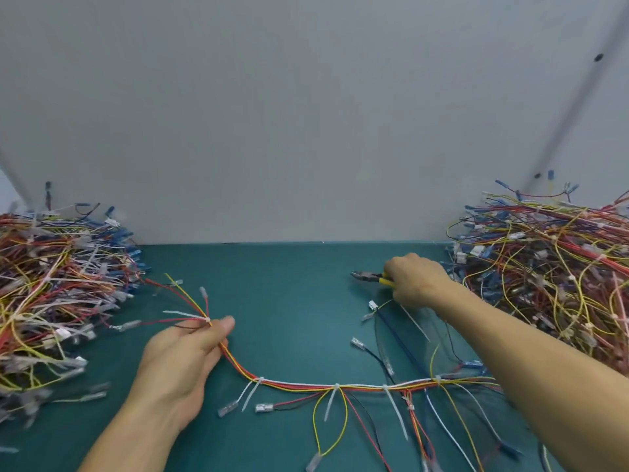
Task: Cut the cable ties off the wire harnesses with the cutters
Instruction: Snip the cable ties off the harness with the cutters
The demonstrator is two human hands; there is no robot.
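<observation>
The left hand (180, 366) pinched the wire harness (306, 384) just below a cable tie (207, 320), the bundle trailing rightward. The right hand (415, 281) gripped the cutters (366, 276), tips pointing left toward that tie, well apart from it; the blades seemed closed.

Head view; faces forward-down; near green table (299, 277).
</observation>
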